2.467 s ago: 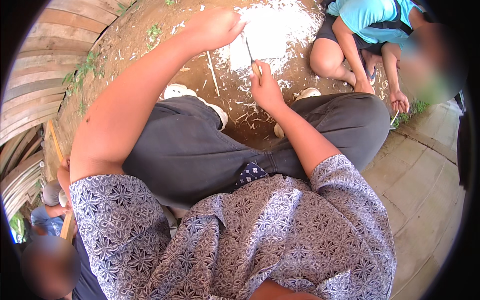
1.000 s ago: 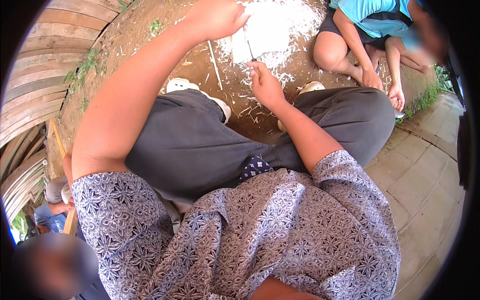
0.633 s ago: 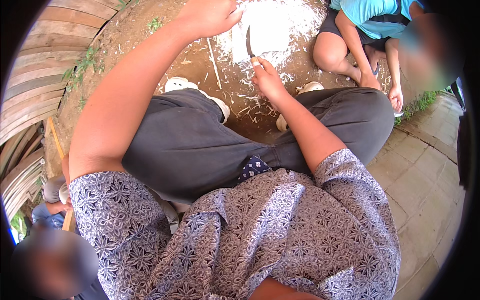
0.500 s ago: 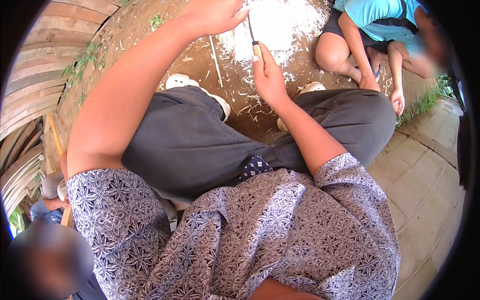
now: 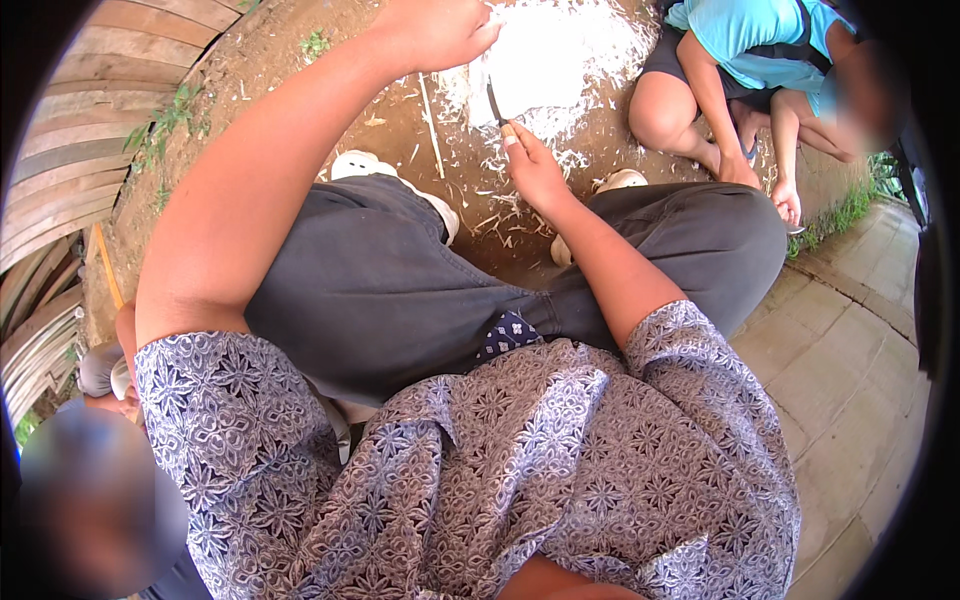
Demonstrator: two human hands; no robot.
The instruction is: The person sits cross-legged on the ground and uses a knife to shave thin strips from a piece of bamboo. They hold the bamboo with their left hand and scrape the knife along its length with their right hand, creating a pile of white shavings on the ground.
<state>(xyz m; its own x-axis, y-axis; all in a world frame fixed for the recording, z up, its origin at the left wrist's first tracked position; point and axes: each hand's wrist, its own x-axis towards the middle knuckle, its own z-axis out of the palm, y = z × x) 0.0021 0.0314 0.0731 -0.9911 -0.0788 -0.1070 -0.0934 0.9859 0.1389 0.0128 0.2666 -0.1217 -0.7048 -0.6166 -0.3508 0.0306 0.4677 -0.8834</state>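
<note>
My right hand (image 5: 537, 172) is wrapped around the handle of a knife (image 5: 494, 100), whose narrow dark blade points up and away from me. Most of the handle is hidden inside my fist. My left hand (image 5: 440, 35) is at the top edge, up and left of the blade, with its fingers closed. Whatever it grips lies against the glare and the picture's edge, too unclear to name. Pale shavings (image 5: 575, 115) litter the brown ground below both hands, around a brightly overexposed patch.
A thin pale stick (image 5: 430, 125) lies on the ground near my white shoe (image 5: 385, 175). At the right squats a person in a blue shirt (image 5: 745, 40), a small metallic thing at one hand. Another person sits at lower left. Wooden boards (image 5: 110, 110) line the left; paving (image 5: 840, 380) lies right.
My right hand has drawn the knife back toward me, away from my left hand, which has hardly moved. The blue-shirted person's lower hand has shifted slightly.
</note>
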